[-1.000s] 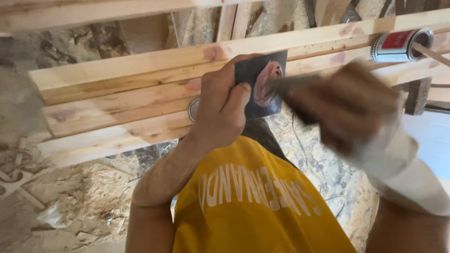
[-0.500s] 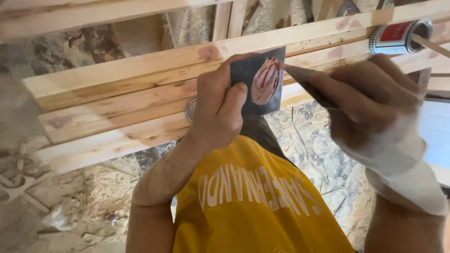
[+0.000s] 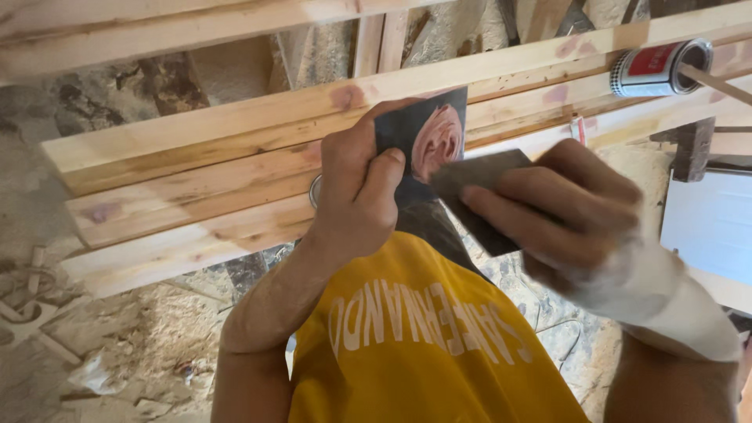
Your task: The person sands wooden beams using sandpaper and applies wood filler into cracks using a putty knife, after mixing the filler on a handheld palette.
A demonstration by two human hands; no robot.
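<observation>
My left hand (image 3: 354, 194) grips a small dark square card (image 3: 407, 129) with a blob of pinkish putty (image 3: 437, 142) on it, held up against the stacked wooden planks (image 3: 196, 192). Just right of the card, my right hand (image 3: 565, 223) pinches a dark flat scraper blade (image 3: 479, 186), whose tip lies just below the putty. A white wrap (image 3: 674, 301) covers my right wrist. Several pink putty spots mark the planks, one (image 3: 347, 97) just above my left hand.
A red and white can (image 3: 659, 67) lies on the planks at the upper right with a thin stick (image 3: 717, 84) poking out. A white panel (image 3: 705, 227) sits at the right. Below is a rubble-strewn floor (image 3: 117, 345) and my yellow shirt (image 3: 423, 345).
My right hand has come down and left with the scraper, its blade now lying flatter below the putty blob. My left hand keeps the card at the planks.
</observation>
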